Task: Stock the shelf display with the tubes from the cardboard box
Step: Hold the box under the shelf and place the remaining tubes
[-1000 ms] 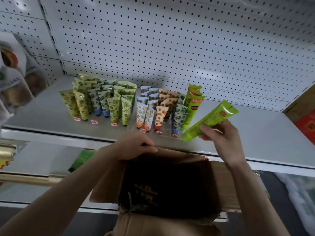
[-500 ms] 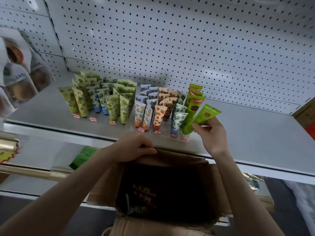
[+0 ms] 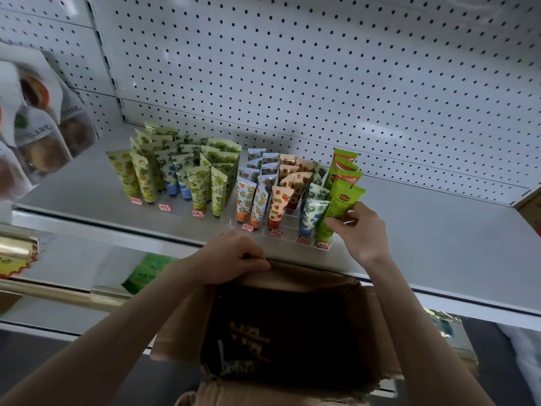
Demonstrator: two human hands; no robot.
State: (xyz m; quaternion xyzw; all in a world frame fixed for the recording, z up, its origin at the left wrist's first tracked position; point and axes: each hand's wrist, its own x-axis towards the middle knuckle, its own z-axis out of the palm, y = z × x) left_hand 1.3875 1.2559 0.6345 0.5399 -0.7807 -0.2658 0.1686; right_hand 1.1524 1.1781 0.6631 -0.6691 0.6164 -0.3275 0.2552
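Fingers of the right hand (image 3: 361,234) pinched a green tube (image 3: 341,208), which stood cap down at the near end of the rightmost row on the shelf (image 3: 439,230). The left hand (image 3: 231,256) gripped the far flap of the cardboard box (image 3: 292,278), just near of the shelf edge.

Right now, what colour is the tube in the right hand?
Bright green tube with an orange-red logo; head view.
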